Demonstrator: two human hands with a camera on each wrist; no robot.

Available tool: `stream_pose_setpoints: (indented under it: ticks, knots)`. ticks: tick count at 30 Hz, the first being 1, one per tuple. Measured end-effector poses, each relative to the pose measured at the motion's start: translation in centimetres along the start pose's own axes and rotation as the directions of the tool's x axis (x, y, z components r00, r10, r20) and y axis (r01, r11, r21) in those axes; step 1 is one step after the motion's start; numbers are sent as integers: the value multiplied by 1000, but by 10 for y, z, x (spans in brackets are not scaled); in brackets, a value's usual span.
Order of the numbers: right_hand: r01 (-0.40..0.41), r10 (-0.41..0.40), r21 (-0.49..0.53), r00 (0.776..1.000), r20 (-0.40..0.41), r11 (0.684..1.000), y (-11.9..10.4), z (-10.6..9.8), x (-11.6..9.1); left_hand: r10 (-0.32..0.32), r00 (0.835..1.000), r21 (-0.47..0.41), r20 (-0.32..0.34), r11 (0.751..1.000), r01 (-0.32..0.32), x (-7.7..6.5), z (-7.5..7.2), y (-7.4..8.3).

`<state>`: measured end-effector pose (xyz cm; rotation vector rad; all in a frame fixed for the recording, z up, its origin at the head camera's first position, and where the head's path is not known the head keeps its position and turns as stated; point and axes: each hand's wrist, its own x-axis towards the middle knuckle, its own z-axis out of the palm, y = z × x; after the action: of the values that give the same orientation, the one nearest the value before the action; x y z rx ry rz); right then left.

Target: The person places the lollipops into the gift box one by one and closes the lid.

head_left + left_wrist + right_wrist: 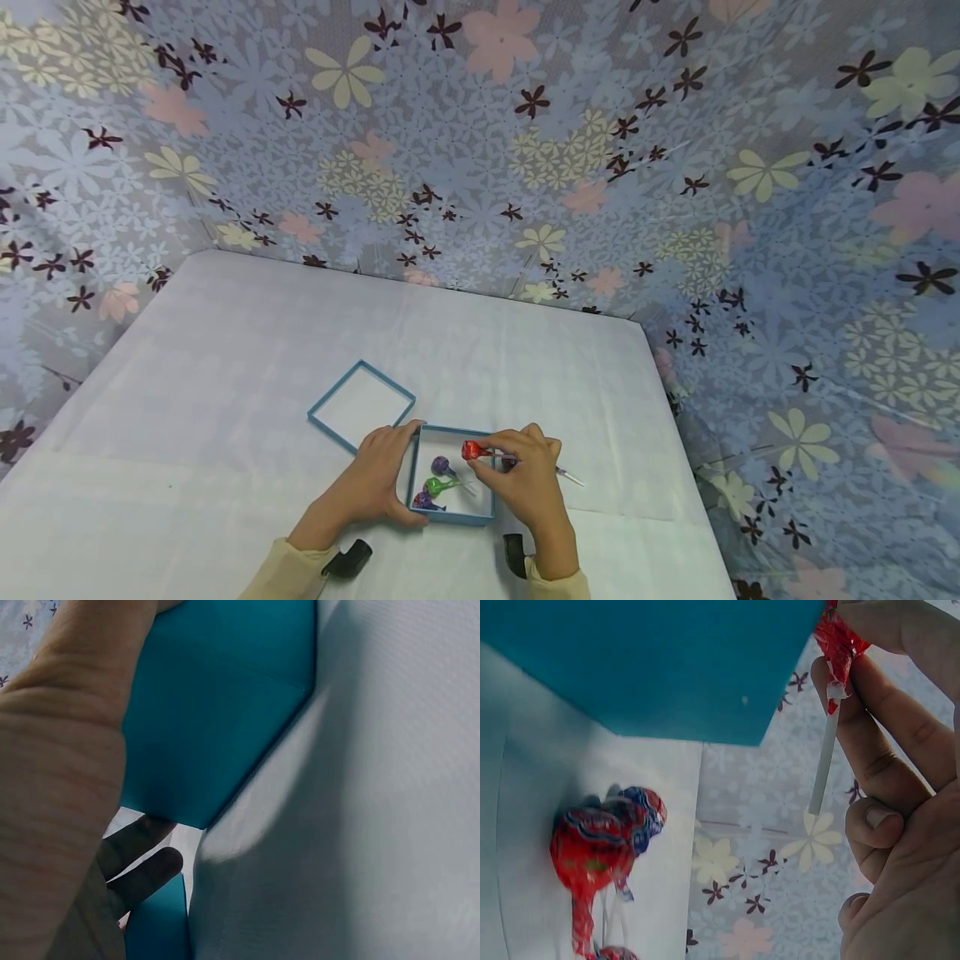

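My left hand [375,475] grips the left side of a shallow blue box [459,518] with a white inside, thumb at the near corner and fingers at the far one. My right hand [528,475] pinches a red-wrapped lollipop [470,450] over the box's right part; its white stick [824,765] points away from the box in the right wrist view. Inside the box lie a purple lollipop [440,465], a green lollipop [435,487] and another purple lollipop [424,501] at the near left corner.
A blue-rimmed lid [363,404] lies hollow side up behind the left hand. Right of the box, partly hidden by the right hand, are a red lollipop [592,851] and a blue-and-red lollipop [643,811]. A white cloth [247,358] covers the table; floral fabric [450,150] hangs behind.
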<state>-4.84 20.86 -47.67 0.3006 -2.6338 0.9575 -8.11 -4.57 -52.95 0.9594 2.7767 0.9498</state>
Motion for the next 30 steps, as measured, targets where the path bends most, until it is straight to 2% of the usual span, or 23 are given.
stream_pose_setpoints:
  ticks: [12,21,30]
  knots:
    - [-11,12,-44,1000,17,999,-9,17,3,5,1000,-1,-7,1000,-5,0,0,0]
    - [19,-18,-58,1000,14,998,-13,25,4,24,1000,21,-17,1000,-23,0,1,-2]
    - [15,-13,-82,999,34,997,-18,33,7,21,1000,3,-17,1000,-21,-1,2,-2]
